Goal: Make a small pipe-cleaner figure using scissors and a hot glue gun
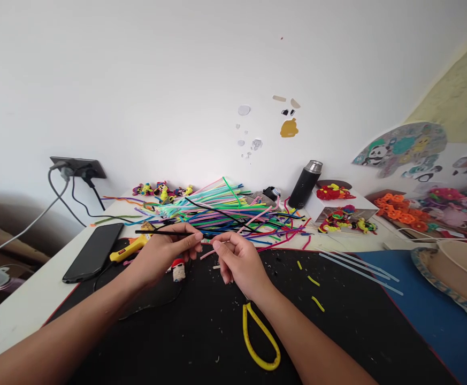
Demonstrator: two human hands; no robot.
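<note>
A black pipe cleaner (163, 232) runs nearly level from the left into the fingers of my left hand (169, 251), which pinches it. Close beside it, fingertips almost meeting, my right hand (237, 259) is closed; whatever is between its fingertips is too small to name. Yellow-handled scissors (275, 342) lie below my right hand, their blades mostly hidden by it. Behind both hands spreads a pile of colourful pipe cleaners (225, 211). A small figure with a red top (178, 270) rests on the black mat (201, 331) by my left wrist.
At the left are a phone (94, 251) and a yellow glue gun (129, 249). A black bottle (305, 184) stands at the back. Yellow scraps (313, 280) and clear sticks (361, 272) lie to the right, with a round tray (434, 278) beyond.
</note>
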